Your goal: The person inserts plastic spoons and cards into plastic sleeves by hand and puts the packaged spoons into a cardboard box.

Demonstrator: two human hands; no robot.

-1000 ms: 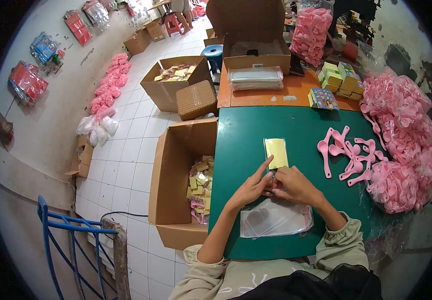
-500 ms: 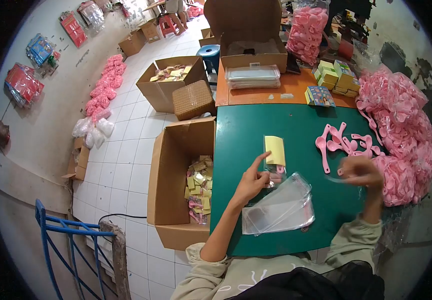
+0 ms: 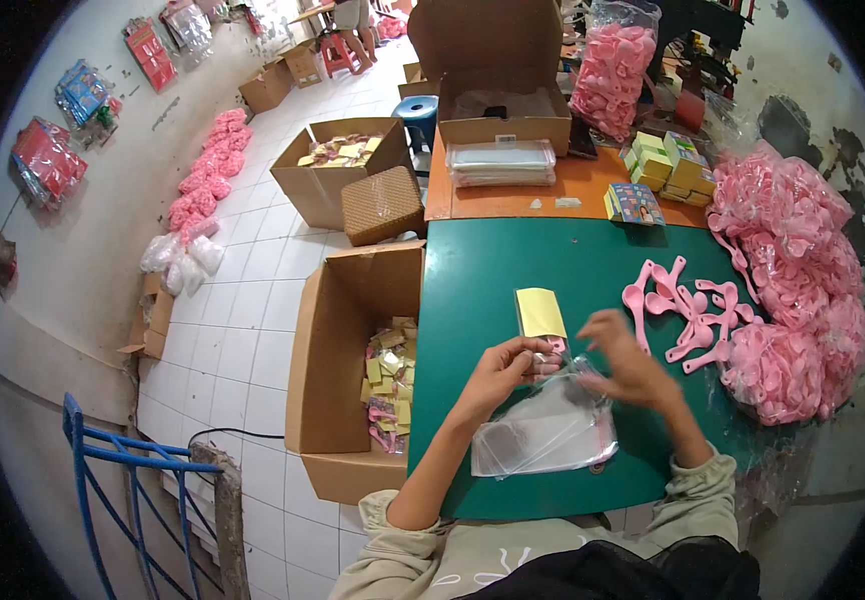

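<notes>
My left hand [image 3: 502,378] pinches the lower end of a small clear plastic bag. In that bag are a yellow card [image 3: 540,312] and a pink spoon [image 3: 556,343], of which only a bit shows. Close by on the right, my right hand [image 3: 637,368] is at the bag's near end, its fingers curled and smeared by motion. Whether it grips the plastic I cannot tell. Flat clear bags [image 3: 542,435] lie fanned out under both hands. Loose pink measuring spoons [image 3: 692,310] are spread on the green table [image 3: 492,250] beyond my right hand.
An open carton [image 3: 317,385] of packed bags stands left of the table. Bulging bags of pink spoons [image 3: 782,270] line the right side. Behind are card stacks [image 3: 667,165], a pile of clear bags [image 3: 500,165] and an open box [image 3: 502,130]. A blue metal rack [image 3: 132,450] stands lower left.
My right hand has moved left from beside the loose spoons to the bag. My left hand has gone from pointing at the card to pinching the bag's lower end. The view has shifted slightly.
</notes>
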